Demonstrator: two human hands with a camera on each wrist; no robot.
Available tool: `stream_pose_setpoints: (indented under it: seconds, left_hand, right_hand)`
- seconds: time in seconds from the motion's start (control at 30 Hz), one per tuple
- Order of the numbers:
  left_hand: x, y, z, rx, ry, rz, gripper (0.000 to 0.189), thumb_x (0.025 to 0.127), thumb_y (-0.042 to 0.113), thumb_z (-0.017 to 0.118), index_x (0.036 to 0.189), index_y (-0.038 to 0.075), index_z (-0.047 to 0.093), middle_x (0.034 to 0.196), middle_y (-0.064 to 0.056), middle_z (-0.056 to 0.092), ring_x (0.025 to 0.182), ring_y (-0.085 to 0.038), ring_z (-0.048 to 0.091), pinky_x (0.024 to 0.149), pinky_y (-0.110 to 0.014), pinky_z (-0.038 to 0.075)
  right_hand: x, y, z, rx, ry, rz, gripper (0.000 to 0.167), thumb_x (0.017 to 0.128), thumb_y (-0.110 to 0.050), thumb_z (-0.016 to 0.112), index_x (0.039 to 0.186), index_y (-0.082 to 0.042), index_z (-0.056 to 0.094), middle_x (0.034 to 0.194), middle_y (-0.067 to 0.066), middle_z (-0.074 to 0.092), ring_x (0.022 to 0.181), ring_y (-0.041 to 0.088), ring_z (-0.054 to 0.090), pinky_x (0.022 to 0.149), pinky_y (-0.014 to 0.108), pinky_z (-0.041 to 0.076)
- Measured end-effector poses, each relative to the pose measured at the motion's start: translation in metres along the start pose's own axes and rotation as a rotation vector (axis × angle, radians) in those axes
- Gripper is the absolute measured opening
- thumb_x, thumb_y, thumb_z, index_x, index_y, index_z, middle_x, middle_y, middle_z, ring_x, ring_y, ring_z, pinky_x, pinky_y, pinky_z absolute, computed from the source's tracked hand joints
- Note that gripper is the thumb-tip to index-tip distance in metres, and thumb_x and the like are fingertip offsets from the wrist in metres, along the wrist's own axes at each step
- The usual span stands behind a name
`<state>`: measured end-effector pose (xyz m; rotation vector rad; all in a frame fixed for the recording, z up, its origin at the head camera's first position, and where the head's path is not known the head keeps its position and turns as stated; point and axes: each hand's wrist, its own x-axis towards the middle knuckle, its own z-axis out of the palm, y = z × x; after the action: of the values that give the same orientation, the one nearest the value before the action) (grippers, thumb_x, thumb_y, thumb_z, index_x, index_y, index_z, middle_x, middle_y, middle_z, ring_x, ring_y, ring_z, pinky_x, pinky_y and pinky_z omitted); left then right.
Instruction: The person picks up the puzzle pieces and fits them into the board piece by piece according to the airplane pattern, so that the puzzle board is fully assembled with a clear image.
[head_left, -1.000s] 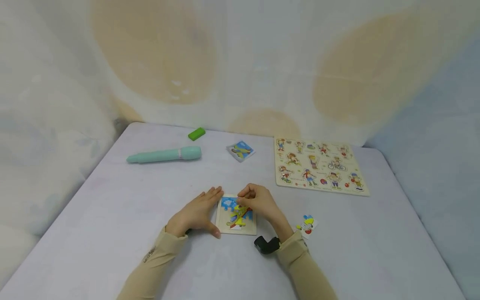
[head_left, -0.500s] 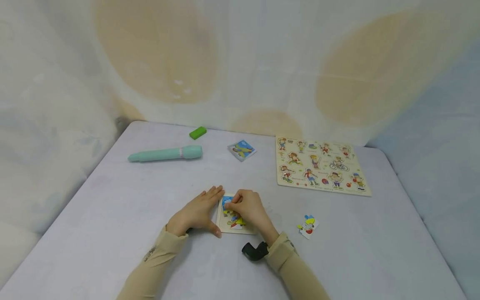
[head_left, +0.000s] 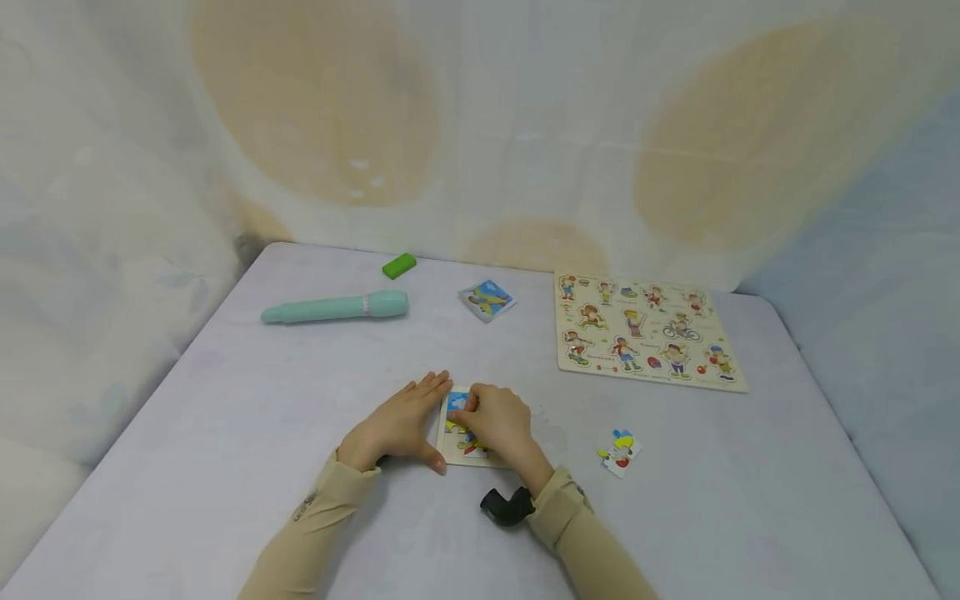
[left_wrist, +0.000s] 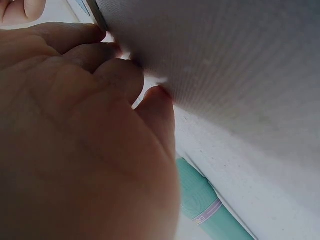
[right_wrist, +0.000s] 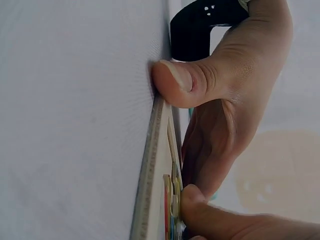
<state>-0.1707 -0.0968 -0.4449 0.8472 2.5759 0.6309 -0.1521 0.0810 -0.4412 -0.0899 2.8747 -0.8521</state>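
Note:
A small wooden jigsaw board (head_left: 454,457) with blue and yellow pieces lies on the table between both hands. My left hand (head_left: 393,429) rests along its left edge, fingers extended and thumb spread. In the right wrist view, that thumb presses at the board's (right_wrist: 148,175) corner. Over the board, my right hand (head_left: 499,421) has curled fingers, with thumb and forefinger pinching a puzzle piece (right_wrist: 175,186) low against the board. The hand hides most of this piece in the head view. Several overlapping loose pieces (head_left: 620,454) lie to the right.
A large wooden board of sports figures (head_left: 648,333) lies at the back right. Farther back are a small picture packet (head_left: 487,298) with an airplane, a green block (head_left: 399,266) and a teal wand-shaped thing (head_left: 336,308). A black wrist camera (head_left: 507,507) sits under the right wrist.
My right hand has moved left and down with the yellow piece, from the board's upper right to its middle, then stayed nearly still. The left hand keeps its place at the board's edge.

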Motion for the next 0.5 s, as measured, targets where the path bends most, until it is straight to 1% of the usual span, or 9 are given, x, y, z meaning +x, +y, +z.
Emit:
stream_pose_setpoints:
  seconds: [0.1, 0.27, 0.33, 0.4, 0.5]
  left_hand:
    - [0.000, 0.002, 0.000, -0.008, -0.009, -0.006, 0.122, 0.056, 0.042, 0.091, 0.151, -0.001, 0.027, 0.161, -0.015, 0.020, 0.151, -0.034, 0.015, 0.123, -0.051, 0.015]
    - [-0.001, 0.004, -0.001, 0.003, -0.011, -0.002, 0.122, 0.056, 0.041, 0.092, 0.151, -0.002, 0.028, 0.161, -0.016, 0.020, 0.150, -0.035, 0.015, 0.123, -0.052, 0.016]
    - [0.000, 0.004, -0.002, 0.012, -0.006, 0.000, 0.122, 0.056, 0.042, 0.091, 0.151, -0.001, 0.028, 0.161, -0.016, 0.021, 0.150, -0.035, 0.015, 0.123, -0.052, 0.016]
    - [0.000, 0.004, -0.002, 0.013, -0.003, 0.000, 0.122, 0.056, 0.042, 0.091, 0.151, -0.002, 0.028, 0.161, -0.016, 0.021, 0.150, -0.035, 0.015, 0.123, -0.053, 0.017]
    - [0.000, 0.004, -0.002, 0.002, -0.010, -0.014, 0.122, 0.056, 0.042, 0.092, 0.151, -0.001, 0.027, 0.161, -0.015, 0.020, 0.150, -0.035, 0.015, 0.123, -0.052, 0.016]
  right_hand:
    - [-0.001, 0.001, 0.000, 0.000, -0.011, -0.009, 0.030, 0.082, -0.037, 0.076, 0.071, -0.015, 0.057, 0.055, -0.006, 0.050, 0.049, 0.009, 0.045, 0.046, 0.022, 0.031]
    - [0.000, 0.004, 0.000, -0.015, -0.037, -0.054, 0.026, 0.084, -0.036, 0.073, 0.077, -0.016, 0.059, 0.055, -0.006, 0.049, 0.051, 0.009, 0.045, 0.046, 0.021, 0.031]
    - [0.001, 0.008, -0.002, 0.014, -0.062, -0.080, 0.024, 0.086, -0.036, 0.071, 0.080, -0.015, 0.060, 0.056, -0.007, 0.048, 0.051, 0.008, 0.044, 0.046, 0.021, 0.031]
    - [0.003, 0.013, -0.007, 0.098, -0.119, -0.102, 0.021, 0.088, -0.034, 0.069, 0.085, -0.014, 0.063, 0.059, -0.006, 0.050, 0.052, 0.008, 0.045, 0.047, 0.020, 0.032]
    - [0.006, 0.026, -0.017, 0.276, -0.240, -0.134, 0.019, 0.093, -0.029, 0.064, 0.095, -0.010, 0.066, 0.066, -0.001, 0.057, 0.055, 0.010, 0.049, 0.050, 0.020, 0.039]
